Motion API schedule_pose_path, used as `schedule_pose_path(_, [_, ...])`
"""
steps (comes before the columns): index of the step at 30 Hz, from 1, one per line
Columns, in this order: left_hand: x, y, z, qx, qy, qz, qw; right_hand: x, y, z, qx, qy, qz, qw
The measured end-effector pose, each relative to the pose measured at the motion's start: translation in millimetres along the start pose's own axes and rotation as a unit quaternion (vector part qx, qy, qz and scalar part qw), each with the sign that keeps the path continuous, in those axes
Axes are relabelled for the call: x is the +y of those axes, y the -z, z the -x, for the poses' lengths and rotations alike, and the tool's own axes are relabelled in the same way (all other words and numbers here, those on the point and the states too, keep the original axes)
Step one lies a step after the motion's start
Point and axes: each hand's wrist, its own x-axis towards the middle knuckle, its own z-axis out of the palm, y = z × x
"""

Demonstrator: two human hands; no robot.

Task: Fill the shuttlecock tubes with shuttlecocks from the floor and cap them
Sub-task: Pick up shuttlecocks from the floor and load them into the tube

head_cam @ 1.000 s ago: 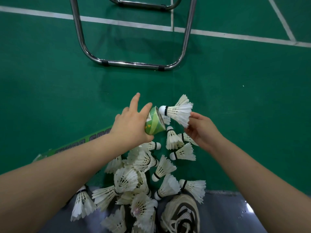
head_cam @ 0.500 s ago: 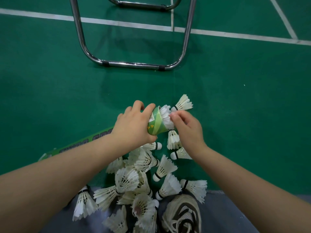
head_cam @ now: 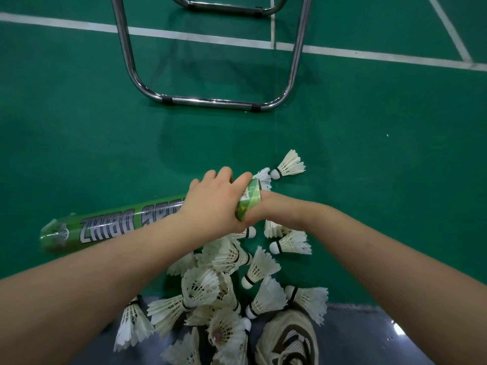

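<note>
My left hand (head_cam: 213,204) grips a green shuttlecock tube (head_cam: 110,227) near its open end, which points to the right and carries a patterned green band. White feathers of a shuttlecock (head_cam: 264,177) stick out of that mouth. My right hand (head_cam: 268,210) is pressed against the tube's mouth from the right. Its fingers are hidden behind the rim and my left hand, so what they do cannot be made out. A pile of white shuttlecocks (head_cam: 226,283) lies on the green floor below my hands. One loose shuttlecock (head_cam: 288,168) lies just beyond the tube's mouth.
A chrome tubular frame (head_cam: 210,101) stands on the floor ahead of the hands. White court lines (head_cam: 200,38) cross the far floor. A beige and black shoe (head_cam: 287,338) sits at the bottom edge among the shuttlecocks, on a grey strip.
My right hand brought a shuttlecock to the tube's mouth, pushed it in and now sits tight against the opening. The left hand closed its fingers round the tube.
</note>
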Motion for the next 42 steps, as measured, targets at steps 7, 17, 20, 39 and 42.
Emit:
schedule_pose_path(7, [-20.3, -4.1, -14.9, 0.006, 0.045, 0.006, 0.999, 22.5, 17.6, -22.9, 0.423, 0.049, -0.194, 0.884])
schedule_pose_path(17, [-48.6, -18.3, -27.3, -0.022, 0.052, 0.002, 0.998, 58.2, 40.3, -75.3, 0.347, -0.119, -0.098, 0.925])
schedule_pose_path(20, [-56.0, -19.6, -29.0, -0.027, 0.047, -0.013, 0.998, 53.3, 41.6, -81.8, 0.368, -0.109, -0.101, 0.918])
schedule_pose_path(39, [-41.0, -0.6, -24.1, 0.017, 0.063, 0.005, 0.998, 4.2, -10.5, -16.4, 0.226, 0.077, -0.179, 0.954])
schedule_pose_path(42, [-32.5, 1.8, -19.7, 0.016, 0.044, -0.002, 0.999, 1.9, -3.4, -8.0, 0.128, 0.059, -0.121, 0.983])
